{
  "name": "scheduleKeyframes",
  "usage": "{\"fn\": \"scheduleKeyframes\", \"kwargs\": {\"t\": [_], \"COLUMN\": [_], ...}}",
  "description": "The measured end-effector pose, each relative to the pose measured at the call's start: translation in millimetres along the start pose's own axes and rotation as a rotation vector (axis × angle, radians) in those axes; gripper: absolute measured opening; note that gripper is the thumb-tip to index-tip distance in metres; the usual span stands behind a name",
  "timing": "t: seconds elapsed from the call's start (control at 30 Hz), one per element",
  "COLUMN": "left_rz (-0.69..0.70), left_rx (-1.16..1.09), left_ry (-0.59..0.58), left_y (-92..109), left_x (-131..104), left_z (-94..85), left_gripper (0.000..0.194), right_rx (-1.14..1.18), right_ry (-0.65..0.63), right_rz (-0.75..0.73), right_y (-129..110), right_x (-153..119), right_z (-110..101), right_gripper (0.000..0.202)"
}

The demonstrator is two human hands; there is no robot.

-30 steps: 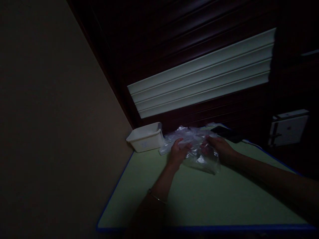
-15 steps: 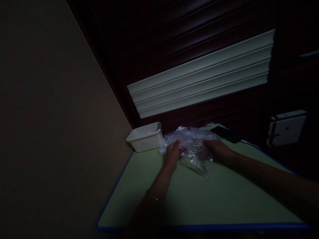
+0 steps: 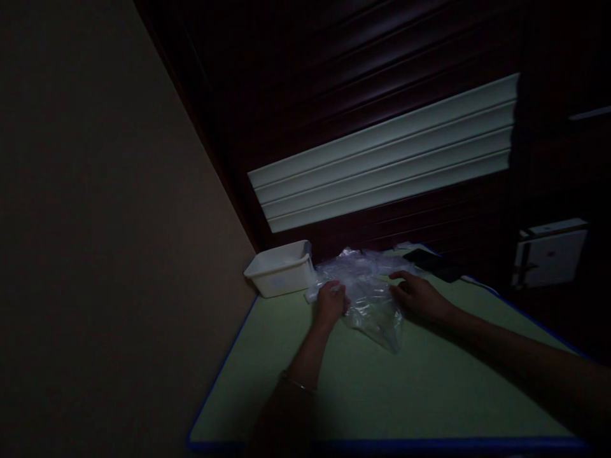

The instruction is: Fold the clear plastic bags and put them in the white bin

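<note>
A clear, crinkled plastic bag (image 3: 375, 312) lies spread between my two hands on the pale green tabletop. My left hand (image 3: 330, 302), with a thin bracelet at its wrist, is closed on the bag's left side; its fingertips are partly hidden. At the right side of the bag, my right hand (image 3: 420, 298) has its thumb and forefinger apart and grips nothing that I can see. More crumpled clear plastic (image 3: 353, 262) lies bunched behind the bag, and the dim light blurs where one piece ends.
A white plastic bin (image 3: 281, 280) stands at the table's back left corner, against the wall. Behind the right hand lies a dark flat object (image 3: 434, 264) with a pale cable (image 3: 480, 284). The table (image 3: 382, 394) has a blue edge. A white box (image 3: 551, 254) is at the far right.
My right hand has let go of the bag and its fingers have parted. The bag's near corner sits slightly lower in view. My left hand stays at the left side.
</note>
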State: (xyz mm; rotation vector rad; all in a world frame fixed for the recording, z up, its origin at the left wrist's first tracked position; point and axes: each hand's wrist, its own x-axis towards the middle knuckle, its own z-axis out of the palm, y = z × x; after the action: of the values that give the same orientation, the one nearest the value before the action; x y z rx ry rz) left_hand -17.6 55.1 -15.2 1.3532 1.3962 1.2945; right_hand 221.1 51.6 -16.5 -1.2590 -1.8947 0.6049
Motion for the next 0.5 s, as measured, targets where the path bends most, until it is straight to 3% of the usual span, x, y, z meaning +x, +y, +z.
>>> {"fn": "scheduleKeyframes", "kwargs": {"t": [0.1, 0.27, 0.33, 0.5], "left_rz": [0.048, 0.113, 0.119, 0.035], "left_rx": [0.109, 0.391, 0.400, 0.169], "left_ry": [0.010, 0.048, 0.029, -0.192], "left_y": [-2, 0, 2, 5], "left_x": [1, 1, 0, -6], "left_z": [-3.6, -10.1, -11.3, -12.3], "left_gripper": [0.038, 0.049, 0.060, 0.100], "right_rx": [-0.084, 0.020, 0.019, -0.029], "right_ry": [0.053, 0.149, 0.115, -0.065], "right_rz": [-0.035, -0.028, -0.066, -0.160], "right_y": [-4, -16, -20, -22], "right_x": [-1, -8, -11, -17], "right_z": [0, 3, 3, 3], "right_gripper": [0.040, 0.054, 0.062, 0.069]}}
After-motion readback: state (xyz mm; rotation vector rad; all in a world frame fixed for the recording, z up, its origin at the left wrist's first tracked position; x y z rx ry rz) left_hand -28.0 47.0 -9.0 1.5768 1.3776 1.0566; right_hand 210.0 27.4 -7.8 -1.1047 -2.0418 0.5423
